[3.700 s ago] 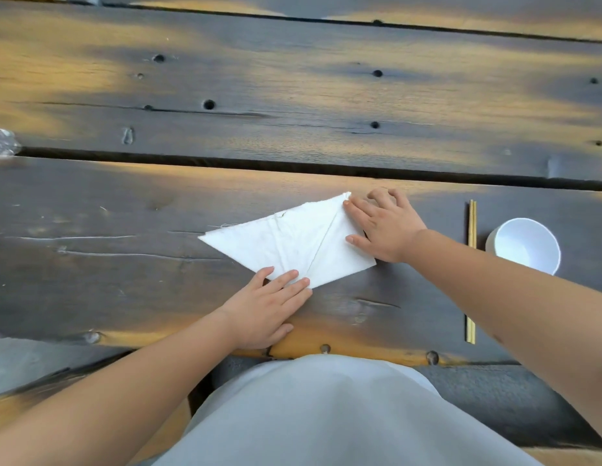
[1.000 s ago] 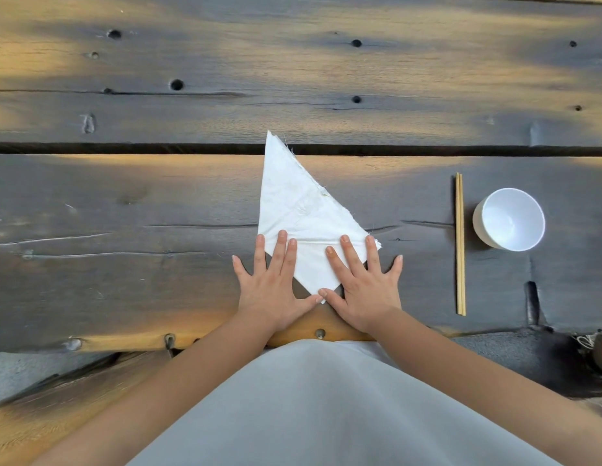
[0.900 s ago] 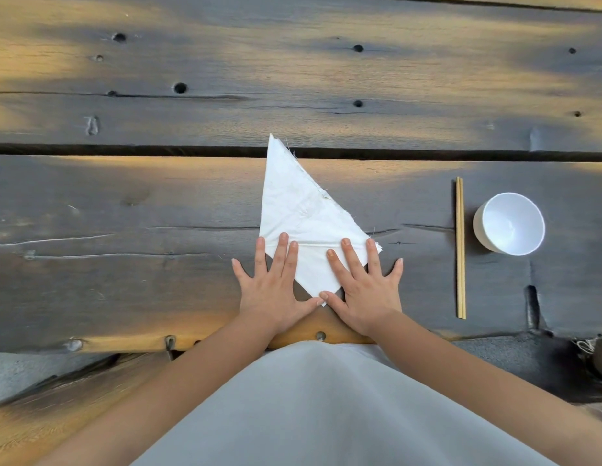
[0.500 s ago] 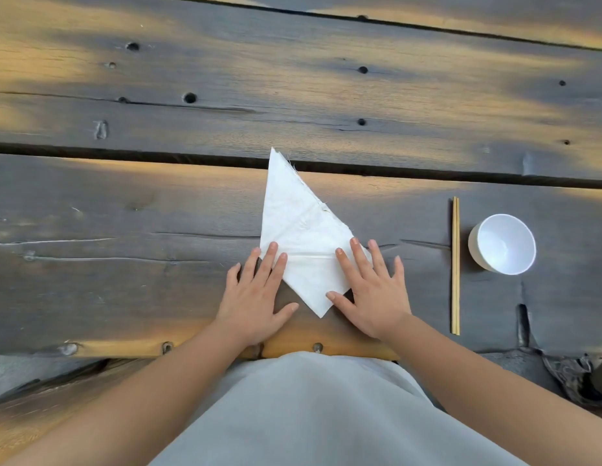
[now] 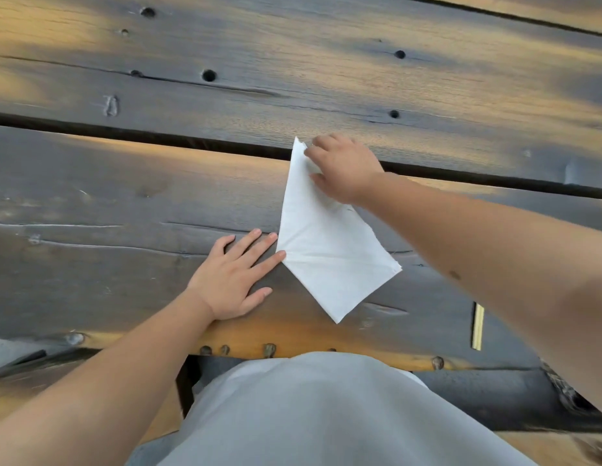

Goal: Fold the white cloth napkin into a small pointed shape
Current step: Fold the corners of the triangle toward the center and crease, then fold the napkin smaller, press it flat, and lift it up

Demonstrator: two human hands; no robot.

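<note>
Napkin (image 5: 321, 250), white, lies flat on the dark plank table (image 5: 124, 203) as a kite-like shape; a long narrow point runs away from the person, a shorter point aims back at the table's near edge, and a crease crosses it at its widest line, from the left corner to the right corner.

Left hand (image 5: 230, 280) rests palm down on the wood, fingers (image 5: 259, 245) spread and straight, gripping nothing; the two longest fingertips touch the napkin's left corner, right where the crease begins, and the thumb lies on bare wood nearer the person.

Right hand (image 5: 343, 169) is at the far point, just short of the dark gap between planks; its fingers curl over the cloth's right edge beside the tip, with the thumb lower on the same edge; whether they pinch the cloth or only press on it I cannot tell, since the back of the hand hides the contact; the tip itself stands clear, just left of the fingertips.

Chopsticks (image 5: 478, 326) lie well to the right of the near point, under the right forearm, only their near end in view.
</note>
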